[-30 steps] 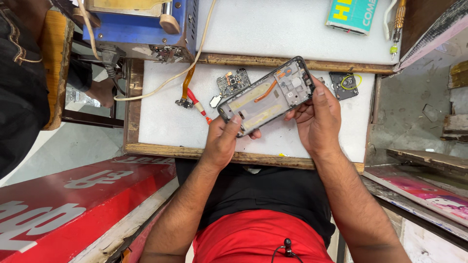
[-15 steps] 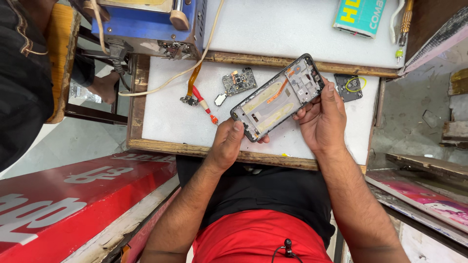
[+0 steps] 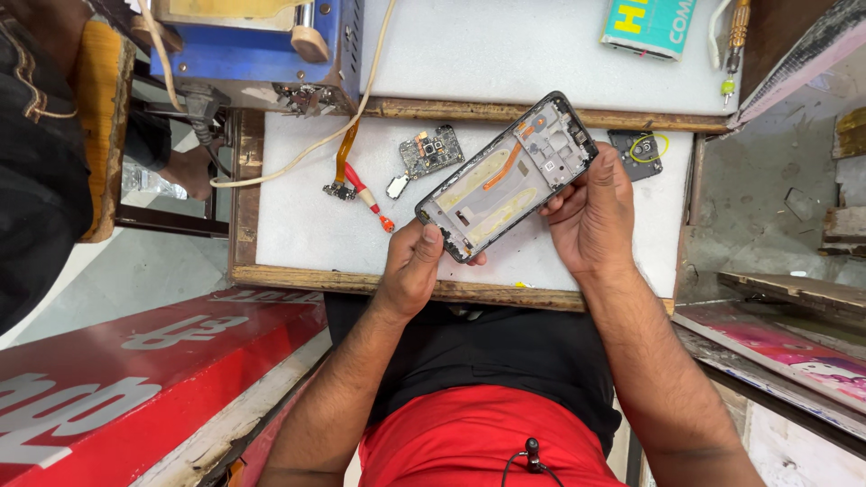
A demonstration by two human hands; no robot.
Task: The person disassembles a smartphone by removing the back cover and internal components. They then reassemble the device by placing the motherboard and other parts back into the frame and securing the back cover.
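An opened phone frame point(image 3: 510, 176), grey inside with an orange flex strip, is held tilted above a white work board point(image 3: 298, 225). My left hand point(image 3: 410, 266) grips its lower end, thumb on the edge. My right hand point(image 3: 595, 216) cradles its upper right side from beneath. On the board lie a small circuit board point(image 3: 430, 151), a flex part with a red piece point(image 3: 359, 187) and a dark cover piece point(image 3: 639, 153).
A blue machine point(image 3: 262, 45) with cables stands at the back left. A teal box point(image 3: 649, 25) and a screwdriver point(image 3: 737, 36) lie on the far white surface. Another person in dark clothing point(image 3: 36, 162) stands at the left. A red sign panel point(image 3: 135, 379) lies at lower left.
Both hands have shifted the phone frame slightly right and up over the board; the grip stays the same.
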